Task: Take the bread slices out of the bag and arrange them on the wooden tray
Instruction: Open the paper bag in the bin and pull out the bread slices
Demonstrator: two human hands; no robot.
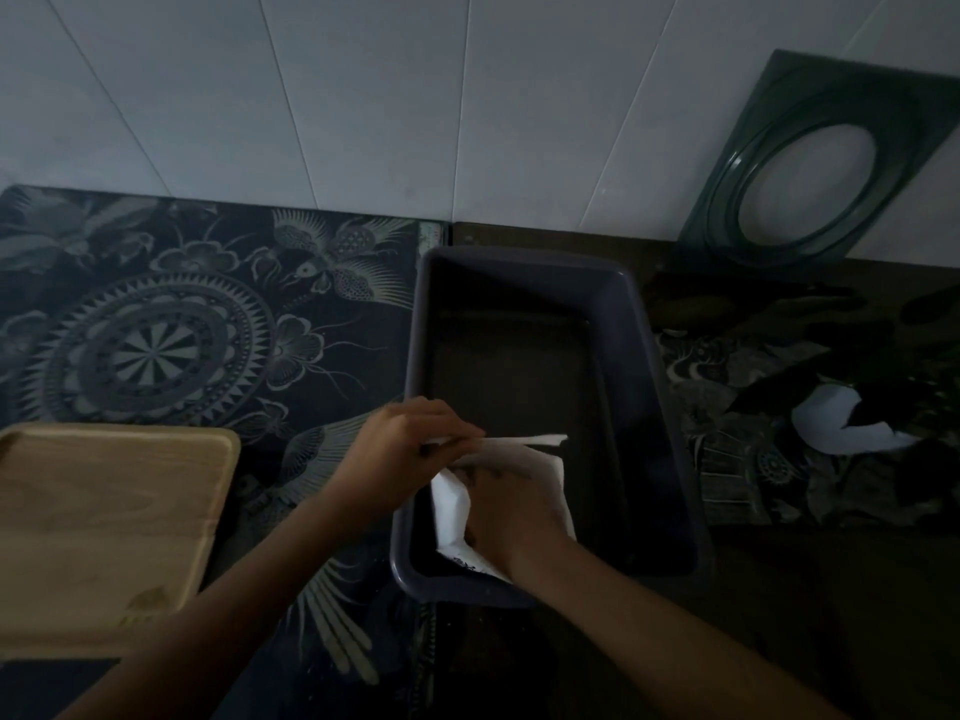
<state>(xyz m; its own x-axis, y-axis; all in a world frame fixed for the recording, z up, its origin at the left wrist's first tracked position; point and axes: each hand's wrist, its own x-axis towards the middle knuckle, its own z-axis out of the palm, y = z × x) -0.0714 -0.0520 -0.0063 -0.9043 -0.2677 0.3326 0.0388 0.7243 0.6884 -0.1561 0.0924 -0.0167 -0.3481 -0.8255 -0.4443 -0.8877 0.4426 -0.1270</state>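
A white bag [451,506] lies in the near end of a dark plastic tub [644,366]. My left hand [410,444] pinches the bag's upper edge at its mouth. My right hand [506,511] is inside the bag, its fingers covered by the thin white wall. No bread slice shows; the bag's contents are hidden. The wooden tray [109,522] sits bare at the left on a patterned dark mat, well apart from both hands.
The patterned mat [171,324] covers the left of the counter. A dark green square frame with an oval hole [821,163] leans on the white wall at the back right. A white scrap [836,423] lies among dark clutter at the right.
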